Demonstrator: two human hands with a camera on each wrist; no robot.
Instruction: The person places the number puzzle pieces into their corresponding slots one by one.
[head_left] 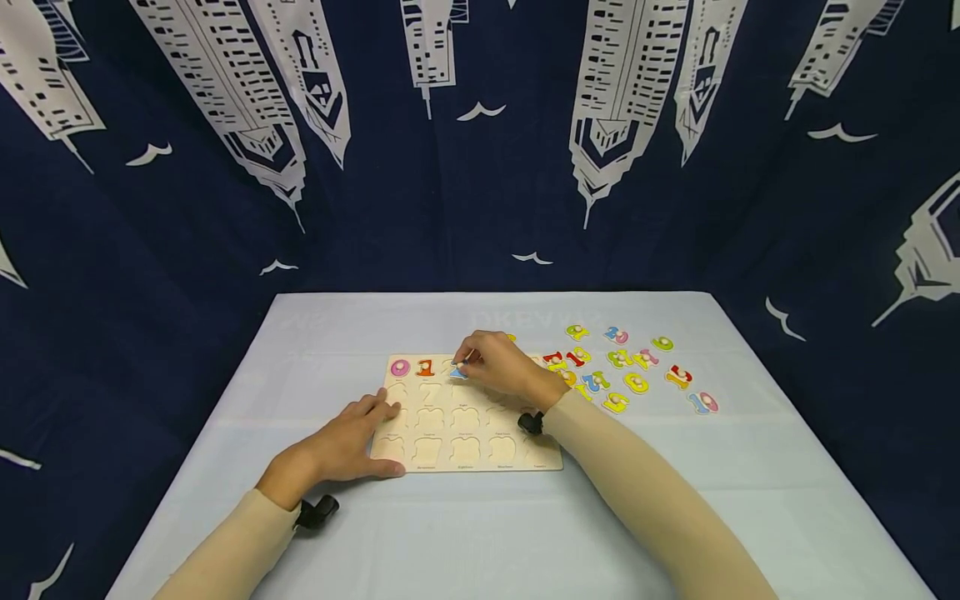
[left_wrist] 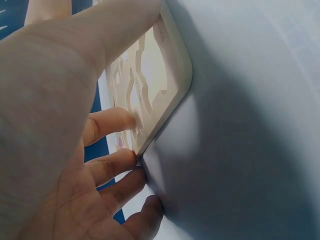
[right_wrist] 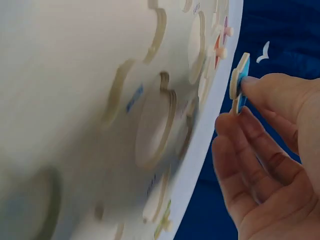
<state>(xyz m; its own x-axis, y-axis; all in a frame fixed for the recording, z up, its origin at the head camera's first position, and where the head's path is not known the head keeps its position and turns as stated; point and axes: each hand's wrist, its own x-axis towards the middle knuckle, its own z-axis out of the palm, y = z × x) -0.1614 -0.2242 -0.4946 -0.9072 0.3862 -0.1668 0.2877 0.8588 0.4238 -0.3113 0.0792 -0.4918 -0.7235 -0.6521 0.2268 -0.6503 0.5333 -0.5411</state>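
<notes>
My right hand (head_left: 498, 362) is over the back row of a wooden number puzzle board (head_left: 447, 402), pinching a small blue number piece (head_left: 457, 373) between thumb and fingers. In the right wrist view the blue piece (right_wrist: 240, 82) is tilted on edge, apart from the board's recesses. A pink 0 piece (head_left: 401, 367) and an orange-red 1 piece (head_left: 425, 367) sit in the back-left recesses. My left hand (head_left: 341, 442) rests at the board's left side, fingers spread. Its thumb lies at the front-left corner, and in the left wrist view its fingertips (left_wrist: 131, 120) touch the rim.
Loose, brightly coloured number pieces with knobs, among them a yellow 0 (head_left: 636, 382), a red-and-orange 15 (head_left: 678, 377) and a blue-and-pink 10 (head_left: 703, 403), lie scattered right of the board. Beneath everything is a white-covered table (head_left: 480, 533); a dark blue patterned cloth (head_left: 450, 192) hangs behind.
</notes>
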